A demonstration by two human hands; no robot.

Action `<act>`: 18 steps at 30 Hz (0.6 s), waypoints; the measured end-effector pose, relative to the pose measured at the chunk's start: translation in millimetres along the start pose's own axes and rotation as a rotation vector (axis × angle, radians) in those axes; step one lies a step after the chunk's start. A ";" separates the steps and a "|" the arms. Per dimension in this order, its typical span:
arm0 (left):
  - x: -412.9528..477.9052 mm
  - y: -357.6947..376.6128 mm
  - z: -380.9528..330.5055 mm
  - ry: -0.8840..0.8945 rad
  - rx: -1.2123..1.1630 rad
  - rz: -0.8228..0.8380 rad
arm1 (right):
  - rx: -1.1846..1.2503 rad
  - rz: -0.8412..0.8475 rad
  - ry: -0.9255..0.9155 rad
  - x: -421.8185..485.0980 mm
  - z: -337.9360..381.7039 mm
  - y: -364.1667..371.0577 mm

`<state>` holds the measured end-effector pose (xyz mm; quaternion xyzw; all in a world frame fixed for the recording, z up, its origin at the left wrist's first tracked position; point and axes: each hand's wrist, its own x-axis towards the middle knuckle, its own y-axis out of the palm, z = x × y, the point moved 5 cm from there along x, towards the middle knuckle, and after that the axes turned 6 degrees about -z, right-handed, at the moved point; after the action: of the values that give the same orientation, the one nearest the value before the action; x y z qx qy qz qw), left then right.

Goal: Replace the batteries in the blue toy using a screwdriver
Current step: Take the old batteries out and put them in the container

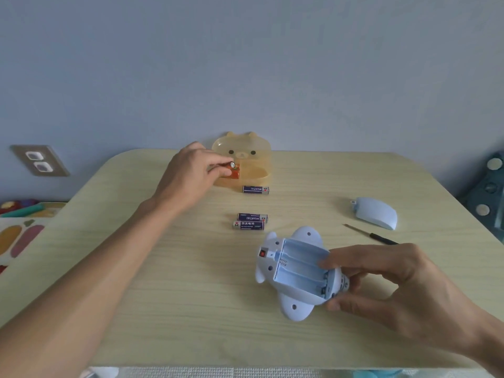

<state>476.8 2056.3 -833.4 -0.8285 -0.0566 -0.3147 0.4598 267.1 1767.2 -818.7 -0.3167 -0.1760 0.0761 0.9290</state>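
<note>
The blue toy [293,271] lies belly-up on the wooden table [163,296], its battery compartment open and empty. My right hand [395,290] grips the toy's right end. My left hand [188,178] reaches to the far side and pinches an orange battery [233,170] at the yellow bear-shaped box [245,156]. Three purple batteries lie on the table: one [255,189] near the box, two [251,221] side by side just beyond the toy. The blue compartment cover [375,212] rests at the right, with the thin screwdriver [368,234] below it, partly hidden by my right hand.
A wall socket [39,160] sits at the left on the wall. Colourful items lie on a surface left of the table [21,230]. A dark patterned object [488,192] stands past the table's right edge.
</note>
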 end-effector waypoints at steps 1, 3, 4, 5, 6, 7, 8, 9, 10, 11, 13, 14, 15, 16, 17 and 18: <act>-0.4 4.3 2.0 0.033 0.020 0.023 | -0.003 0.004 -0.003 -0.1 -0.2 0.3; -0.7 6.0 4.4 0.057 0.023 0.032 | -0.014 0.010 -0.008 0.0 -1.1 1.1; -0.5 4.2 3.9 0.056 0.016 0.020 | -0.016 0.009 -0.007 0.1 -2.0 1.6; 0.1 1.5 3.8 0.044 0.009 0.008 | -0.013 0.009 -0.004 0.4 -2.7 2.1; -0.8 -3.0 1.3 0.023 0.003 0.003 | -0.009 0.008 -0.002 0.5 -3.5 2.5; -3.9 -8.1 -2.5 0.003 -0.014 0.005 | -0.010 0.009 -0.001 1.1 -4.2 2.8; -9.7 -14.5 -8.8 -0.013 -0.048 0.012 | -0.013 0.010 -0.002 1.7 -4.8 3.1; -19.3 -22.1 -18.4 -0.034 -0.118 0.035 | -0.017 0.011 -0.005 2.4 -5.6 3.3; -33.1 -29.2 -29.1 -0.067 -0.221 0.090 | -0.019 0.010 -0.005 3.1 -6.6 3.4; -50.0 -34.8 -40.4 -0.106 -0.346 0.176 | -0.024 0.007 -0.006 3.6 -8.1 3.4; -87.4 -42.5 -66.1 -0.166 -0.560 0.402 | -0.043 0.009 -0.008 5.3 -11.6 3.9; -104.9 -43.5 -77.7 -0.178 -0.615 0.502 | -0.045 0.014 -0.003 6.1 -12.9 4.7; -118.5 -42.5 -86.1 -0.170 -0.644 0.562 | -0.041 0.021 0.004 6.8 -13.2 5.9; -127.4 -40.9 -91.8 -0.158 -0.653 0.574 | -0.033 0.027 0.011 7.6 -13.0 7.2; -131.5 -37.9 -93.7 -0.159 -0.657 0.558 | -0.028 0.034 0.018 8.6 -12.7 8.6; -132.8 -35.1 -94.1 -0.179 -0.667 0.541 | -0.022 0.040 0.024 9.8 -12.2 10.3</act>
<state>313.5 2027.3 -848.4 -0.9406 0.2275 -0.1108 0.2264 280.4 1770.9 -831.2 -0.3313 -0.1594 0.0889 0.9257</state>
